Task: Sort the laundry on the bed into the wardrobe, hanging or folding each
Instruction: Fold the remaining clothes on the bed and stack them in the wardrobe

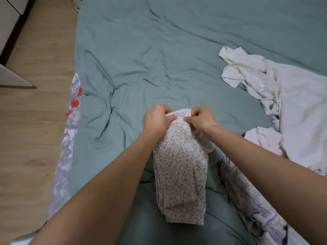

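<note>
Far left: pale wood floor (pixel 35 121), with a white furniture edge (pixel 10 23) cut off by the frame's top-left corner, too little showing to tell what piece it is. Just right of the floor, a printed sheet (pixel 74 101) with red hearts and partial lettering, mostly tucked under the teal duvet (pixel 141 59) and unreadable. Duvet wrinkled, spread across most of the bed, running out of frame at top and bottom.

At centre, held above the duvet, a floral garment (pixel 180 165), small-flowered on white, folded lengthwise into a narrow strip hanging toward the camera; kind of garment hard to tell in this folded state. Left hand (pixel 157 119) gripping the upper left edge, fingers curled over the cloth, fingertips hidden behind the fold. Right hand (pixel 201 117) pinching the upper right edge, thumb and curled fingers closed on the fabric. Both forearms bare, cut off by the lower frame edge.

Right of the right forearm, a pale pink piece (pixel 263 138) partly covered by a cream garment (pixel 283 96), crumpled, with a small white label showing, its far side cut off at the right edge. Lower right, a grey patterned cloth (pixel 247 200), blurred, running out of the frame at the bottom.
</note>
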`<state>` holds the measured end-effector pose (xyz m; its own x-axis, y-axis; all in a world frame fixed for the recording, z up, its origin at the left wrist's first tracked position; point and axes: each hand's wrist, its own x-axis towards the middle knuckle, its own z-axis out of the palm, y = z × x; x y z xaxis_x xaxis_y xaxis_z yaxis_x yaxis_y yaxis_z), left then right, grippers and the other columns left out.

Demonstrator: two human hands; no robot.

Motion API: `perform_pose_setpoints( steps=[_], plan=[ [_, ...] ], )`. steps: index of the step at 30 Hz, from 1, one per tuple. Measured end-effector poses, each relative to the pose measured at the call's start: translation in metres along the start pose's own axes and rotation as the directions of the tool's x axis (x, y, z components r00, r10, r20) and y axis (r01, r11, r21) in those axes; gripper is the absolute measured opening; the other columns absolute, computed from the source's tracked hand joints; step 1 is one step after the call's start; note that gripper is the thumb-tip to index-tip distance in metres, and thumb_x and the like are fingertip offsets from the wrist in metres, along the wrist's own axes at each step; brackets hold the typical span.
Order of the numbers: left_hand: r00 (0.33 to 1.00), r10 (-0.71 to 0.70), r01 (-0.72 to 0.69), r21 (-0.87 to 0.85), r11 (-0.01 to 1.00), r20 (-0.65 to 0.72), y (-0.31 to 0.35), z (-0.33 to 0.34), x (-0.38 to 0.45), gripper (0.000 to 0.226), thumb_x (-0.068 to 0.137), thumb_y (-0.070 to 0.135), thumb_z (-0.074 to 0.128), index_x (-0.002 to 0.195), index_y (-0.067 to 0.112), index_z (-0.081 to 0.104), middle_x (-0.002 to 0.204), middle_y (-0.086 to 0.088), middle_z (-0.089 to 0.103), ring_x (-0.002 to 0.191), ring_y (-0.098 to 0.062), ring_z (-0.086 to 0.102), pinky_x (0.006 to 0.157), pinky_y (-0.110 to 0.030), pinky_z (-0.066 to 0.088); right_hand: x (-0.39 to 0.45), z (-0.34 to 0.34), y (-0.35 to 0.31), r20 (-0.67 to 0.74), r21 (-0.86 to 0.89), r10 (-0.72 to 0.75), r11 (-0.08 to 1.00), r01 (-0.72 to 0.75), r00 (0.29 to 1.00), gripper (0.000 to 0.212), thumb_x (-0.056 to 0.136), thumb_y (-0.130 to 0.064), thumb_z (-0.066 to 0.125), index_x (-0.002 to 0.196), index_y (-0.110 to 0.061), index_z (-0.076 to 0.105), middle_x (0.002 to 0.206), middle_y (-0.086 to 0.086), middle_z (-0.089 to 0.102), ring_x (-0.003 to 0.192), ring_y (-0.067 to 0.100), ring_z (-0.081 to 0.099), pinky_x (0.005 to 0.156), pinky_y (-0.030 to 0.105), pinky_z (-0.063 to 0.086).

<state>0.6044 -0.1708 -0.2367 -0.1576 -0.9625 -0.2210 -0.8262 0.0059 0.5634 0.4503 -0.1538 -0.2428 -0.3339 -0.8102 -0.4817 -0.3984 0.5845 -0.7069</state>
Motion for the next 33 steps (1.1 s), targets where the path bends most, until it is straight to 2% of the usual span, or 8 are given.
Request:
perform_pose_setpoints(
  steps=[6,8,11,15,19,22,29,33],
  plan=[
    [0.992,0.003,-0.001,0.018,1.0,-0.125,-0.009,0.004,-0.002,0.038,0.091,0.02,0.064,0.127,0.016,0.056,0.129,-0.001,0.054,0.122,-0.02,0.045,0.096,-0.032,0.038,-0.01,0.002,0.008,-0.25,-0.304,-0.401,0.897,0.321,0.882,0.019,0.086,-0.012,0.063,0.103,-0.009,0.054,0.102,0.01,0.06,0.098,0.027,0.055,0.086,0.037,0.043],
    [0.986,0.058,-0.036,0.137,0.99,-0.156,-0.015,0.006,-0.007,0.041,0.093,0.024,0.06,0.132,0.017,0.051,0.133,-0.001,0.05,0.124,-0.021,0.042,0.099,-0.034,0.033,-0.024,0.011,0.025,0.058,-0.552,-0.689,0.581,0.598,0.723,0.041,0.092,-0.023,0.056,0.129,-0.007,0.048,0.134,0.011,0.051,0.125,0.027,0.045,0.105,0.039,0.033],
    [0.995,-0.021,0.04,0.183,0.982,-0.101,-0.028,0.014,-0.01,0.035,0.096,0.027,0.054,0.13,0.018,0.052,0.13,-0.004,0.056,0.121,-0.026,0.048,0.099,-0.039,0.032,-0.025,0.016,0.059,0.542,-0.64,-0.628,0.122,0.758,0.558,0.057,0.101,-0.039,0.028,0.151,-0.013,0.024,0.158,0.005,0.021,0.147,0.02,0.014,0.12,0.04,0.005],
    [0.988,-0.141,0.144,0.041,0.989,-0.067,-0.04,0.018,0.003,0.021,0.093,0.017,0.058,0.112,0.01,0.064,0.114,-0.012,0.064,0.109,-0.032,0.057,0.09,-0.037,0.041,-0.022,0.002,0.07,0.164,-0.767,-0.525,0.465,0.443,0.835,0.056,0.104,-0.04,0.016,0.153,-0.013,0.013,0.16,0.005,0.01,0.148,0.018,0.006,0.12,0.037,-0.005],
    [0.982,-0.185,0.179,-0.149,0.972,-0.026,-0.044,0.017,0.008,0.009,0.093,0.016,0.059,0.088,0.009,0.061,0.085,-0.01,0.062,0.082,-0.026,0.056,0.073,-0.03,0.035,-0.02,0.001,0.076,0.449,-0.704,-0.545,0.271,0.656,0.707,0.058,0.102,-0.042,0.013,0.154,-0.016,0.006,0.16,0.001,0.001,0.148,0.015,-0.001,0.12,0.037,-0.008],
    [0.954,-0.3,0.28,-0.378,0.882,0.008,-0.049,0.018,0.008,0.037,0.094,0.017,0.06,0.066,0.019,0.035,0.059,0.004,0.036,0.054,-0.011,0.031,0.057,-0.026,0.029,-0.004,-0.007,0.078,0.192,-0.768,-0.498,0.459,0.446,0.845,0.053,0.104,-0.037,0.021,0.149,-0.01,0.027,0.156,0.008,0.028,0.145,0.021,0.019,0.12,0.039,-0.003],
    [0.956,-0.189,0.269,-0.413,0.87,0.224,-0.042,0.001,0.012,0.023,0.078,0.01,0.078,0.098,0.008,0.066,0.085,0.0,0.065,0.073,-0.012,0.06,0.072,-0.024,0.048,0.022,-0.004,0.019,0.312,-0.645,-0.502,0.512,0.568,0.807,0.071,0.089,-0.03,0.061,0.148,-0.011,0.025,0.151,0.012,0.033,0.145,0.026,0.019,0.118,0.038,-0.002],
    [0.941,-0.273,0.337,-0.582,0.74,0.198,-0.029,-0.001,0.011,0.013,0.085,-0.003,0.068,0.095,0.002,0.061,0.089,-0.012,0.059,0.064,-0.019,0.061,0.062,-0.033,0.06,0.031,-0.002,0.0,0.291,-0.804,-0.527,0.318,0.503,0.798,0.019,0.087,-0.017,0.06,0.105,-0.01,0.059,0.108,0.012,0.06,0.109,0.03,0.053,0.107,0.038,0.024]
  ],
)
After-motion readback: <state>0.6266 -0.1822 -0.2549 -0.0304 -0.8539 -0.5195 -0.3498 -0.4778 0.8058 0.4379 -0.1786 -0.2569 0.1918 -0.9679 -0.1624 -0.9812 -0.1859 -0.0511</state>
